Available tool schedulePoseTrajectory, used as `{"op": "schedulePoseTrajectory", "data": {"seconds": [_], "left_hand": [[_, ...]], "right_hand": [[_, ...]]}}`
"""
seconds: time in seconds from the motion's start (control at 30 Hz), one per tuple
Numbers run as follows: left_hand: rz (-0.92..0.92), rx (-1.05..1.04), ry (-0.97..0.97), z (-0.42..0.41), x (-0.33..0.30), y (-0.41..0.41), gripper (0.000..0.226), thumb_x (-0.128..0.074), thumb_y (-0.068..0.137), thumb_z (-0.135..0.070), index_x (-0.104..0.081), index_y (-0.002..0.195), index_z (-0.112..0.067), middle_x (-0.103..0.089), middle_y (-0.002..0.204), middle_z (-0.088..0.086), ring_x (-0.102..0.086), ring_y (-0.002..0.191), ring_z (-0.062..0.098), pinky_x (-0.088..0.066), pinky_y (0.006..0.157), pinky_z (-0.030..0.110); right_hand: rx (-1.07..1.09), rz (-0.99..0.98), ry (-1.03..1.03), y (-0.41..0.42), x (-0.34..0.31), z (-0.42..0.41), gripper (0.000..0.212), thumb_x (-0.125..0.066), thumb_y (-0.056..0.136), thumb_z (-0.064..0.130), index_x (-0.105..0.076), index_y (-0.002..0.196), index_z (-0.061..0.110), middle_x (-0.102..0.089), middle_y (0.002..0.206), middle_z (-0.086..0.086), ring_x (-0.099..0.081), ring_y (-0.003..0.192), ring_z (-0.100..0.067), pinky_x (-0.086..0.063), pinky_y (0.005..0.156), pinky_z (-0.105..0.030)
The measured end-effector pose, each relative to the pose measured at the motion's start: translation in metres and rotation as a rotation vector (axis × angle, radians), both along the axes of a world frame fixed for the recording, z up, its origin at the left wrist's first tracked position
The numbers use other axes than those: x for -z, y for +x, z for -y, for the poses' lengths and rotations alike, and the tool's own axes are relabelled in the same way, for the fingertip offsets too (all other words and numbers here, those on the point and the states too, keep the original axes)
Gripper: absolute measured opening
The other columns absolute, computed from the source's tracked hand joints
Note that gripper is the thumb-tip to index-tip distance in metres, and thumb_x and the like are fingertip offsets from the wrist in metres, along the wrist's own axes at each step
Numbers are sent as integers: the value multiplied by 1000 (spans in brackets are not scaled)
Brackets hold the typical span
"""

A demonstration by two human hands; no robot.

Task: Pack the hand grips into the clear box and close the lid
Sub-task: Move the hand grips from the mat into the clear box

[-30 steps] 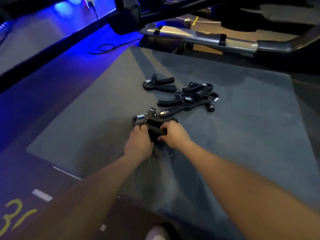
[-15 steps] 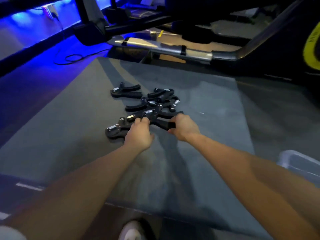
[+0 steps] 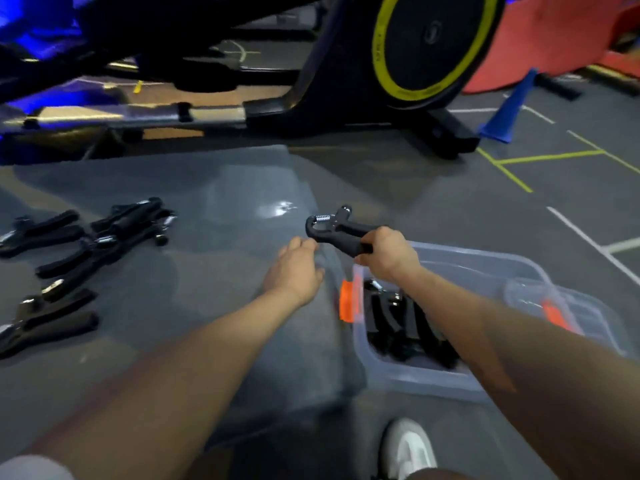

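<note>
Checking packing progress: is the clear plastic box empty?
No. Black hand grips already lie inside the clear plastic box, its top open.

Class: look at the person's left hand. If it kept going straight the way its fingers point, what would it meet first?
Probably the hand grip gripped by the right hand: the left hand points at its looped spring end, just ahead. Depth is unclear, so it might pass beneath.

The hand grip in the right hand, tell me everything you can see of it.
The hand grip is black, with two padded-looking handles meeting at a curved head that carries a small metal coil spring and a knob. It looks like plastic. The right hand grips its handle ends, holding it in the air above the far corner of the clear box, head pointing left.
</note>
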State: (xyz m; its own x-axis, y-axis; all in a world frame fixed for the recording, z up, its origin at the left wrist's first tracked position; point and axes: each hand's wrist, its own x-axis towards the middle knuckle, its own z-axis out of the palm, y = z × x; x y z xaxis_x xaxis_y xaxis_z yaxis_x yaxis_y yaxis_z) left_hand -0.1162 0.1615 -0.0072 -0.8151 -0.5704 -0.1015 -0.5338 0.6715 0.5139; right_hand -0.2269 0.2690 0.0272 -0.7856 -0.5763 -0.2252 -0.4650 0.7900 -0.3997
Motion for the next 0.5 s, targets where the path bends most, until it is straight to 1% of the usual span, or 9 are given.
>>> {"op": "schedulePoseTrajectory", "data": {"seconds": [0.1, 0.17, 0.27, 0.33, 0.43, 0.5], "left_hand": [[30, 106, -39, -41, 8, -33, 40, -56, 89, -24, -47, 127, -15, -46, 130, 7, -44, 125, 28, -40, 101, 38], [56, 168, -41, -66, 17, -52, 40, -57, 88, -23, -47, 126, -15, -45, 131, 7, -44, 125, 28, -41, 100, 39], [119, 237, -47, -94, 35, -72, 42, -59, 88, -24, -46, 127, -18, -45, 132, 3, -42, 127, 26, -40, 101, 39], [155, 283, -56, -110, 51, -83, 43, -60, 87, -25, -46, 128, -18, -45, 132, 2, -41, 128, 24, -39, 103, 39], [179, 348, -35, -127, 74, -96, 47, -60, 87, -24, -45, 131, -17, -44, 134, 3, -40, 129, 23, -38, 104, 36], [193, 363, -21, -135, 85, -104, 50, -61, 87, -24, -43, 133, -18, -43, 135, 2, -39, 130, 22, -40, 104, 37]], "right_hand": [[105, 41, -4, -24, 10, -49, 23, -63, 85, 19, -66, 106, 11, -62, 95, -11, -64, 101, -31, -42, 71, -29], [167, 64, -6, -36, 19, -79, 22, -64, 85, 21, -66, 105, 11, -59, 93, -8, -63, 99, -30, -40, 70, -29], [245, 103, 7, -49, 39, -116, 18, -64, 86, 22, -67, 101, 13, -57, 87, -5, -61, 89, -28, -40, 68, -29], [303, 136, 15, -56, 55, -138, 19, -63, 86, 22, -67, 102, 13, -60, 89, -6, -62, 89, -28, -41, 69, -29], [402, 163, 32, -65, 81, -162, 26, -66, 85, 24, -67, 109, 14, -65, 106, -9, -63, 101, -29, -45, 76, -30], [470, 180, 38, -72, 95, -172, 29, -66, 84, 24, -66, 111, 15, -67, 108, -10, -63, 103, -29, -46, 78, -30]]}}
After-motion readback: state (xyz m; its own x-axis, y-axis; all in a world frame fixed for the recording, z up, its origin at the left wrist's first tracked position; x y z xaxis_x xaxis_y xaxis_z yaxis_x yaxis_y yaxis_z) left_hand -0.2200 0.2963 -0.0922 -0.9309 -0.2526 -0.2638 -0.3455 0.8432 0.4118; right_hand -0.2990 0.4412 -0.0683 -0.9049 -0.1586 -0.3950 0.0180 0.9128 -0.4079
